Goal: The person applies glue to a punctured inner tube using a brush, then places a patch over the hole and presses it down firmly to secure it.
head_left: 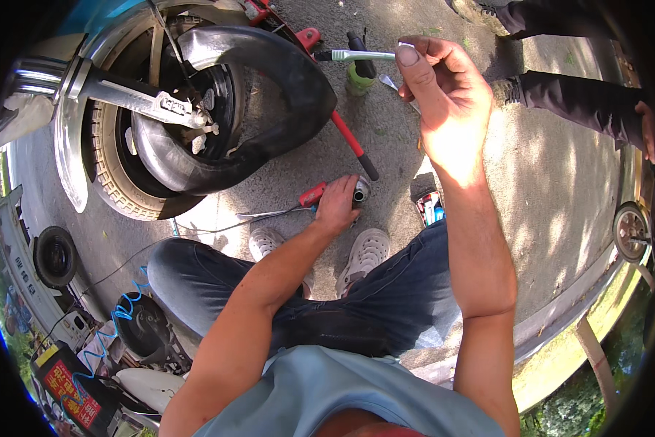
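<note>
Rough grey concrete (553, 164), patched with sunlight — on it rest pale perforated clogs (369, 251), a green container (359, 81), a thin black cord (222, 229) and, seemingly, a red corded power tool (312, 195).

The left arm (229, 331) angles forward and inward, left hand (337, 204) low, palm down, fingers (347, 185) curved. The right arm (482, 247) reaches forward, right hand (451, 91) raised, thumb (417, 71) pressed against its fingers.
</note>
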Available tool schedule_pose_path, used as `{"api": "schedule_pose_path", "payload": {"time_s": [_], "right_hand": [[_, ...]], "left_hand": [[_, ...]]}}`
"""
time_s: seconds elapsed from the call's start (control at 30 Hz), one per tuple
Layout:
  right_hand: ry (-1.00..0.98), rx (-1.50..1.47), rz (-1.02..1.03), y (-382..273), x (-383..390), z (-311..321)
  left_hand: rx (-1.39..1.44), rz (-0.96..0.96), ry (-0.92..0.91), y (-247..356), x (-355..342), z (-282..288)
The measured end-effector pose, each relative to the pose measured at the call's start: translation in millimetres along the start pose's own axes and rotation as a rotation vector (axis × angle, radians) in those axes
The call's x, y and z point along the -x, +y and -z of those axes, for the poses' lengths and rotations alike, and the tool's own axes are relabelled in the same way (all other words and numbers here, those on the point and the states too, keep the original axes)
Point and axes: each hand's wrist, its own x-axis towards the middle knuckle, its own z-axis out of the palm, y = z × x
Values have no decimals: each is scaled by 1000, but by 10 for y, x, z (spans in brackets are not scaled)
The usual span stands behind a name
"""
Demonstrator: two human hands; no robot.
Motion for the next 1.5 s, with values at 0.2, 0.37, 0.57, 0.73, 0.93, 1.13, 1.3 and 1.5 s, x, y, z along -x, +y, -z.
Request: {"api": "schedule_pose_path", "payload": {"time_s": [0.2, 0.37, 0.57, 0.73, 0.93, 1.13, 1.3, 1.5], "right_hand": [[20, 43, -32, -45, -54, 107], [37, 41, -34, -47, -80, 124], [32, -37, -82, -83, -45, 161], [36, -1, -85, -78, -54, 214], [39, 40, -61, -75, -72, 260], [51, 3, -70, -58, -99, 219], [-8, 20, -180, 13, -91, 202], [-45, -46, -210, -151, 36, 5]], "left_hand": [[204, 97, 504, 332, -209, 1070], [-95, -93, 992, 176, -1102, 2023], [-337, -149, 920, 28, -1455, 2115], [-397, -196, 880, 139, -1427, 2137], [-476, -172, 835, 146, -1342, 2113], [1102, 392, 779, -292, -1407, 1953], [1764, 357, 230, -69, -1241, 2161], [1791, 282, 42, 451, -633, 2705]]}}
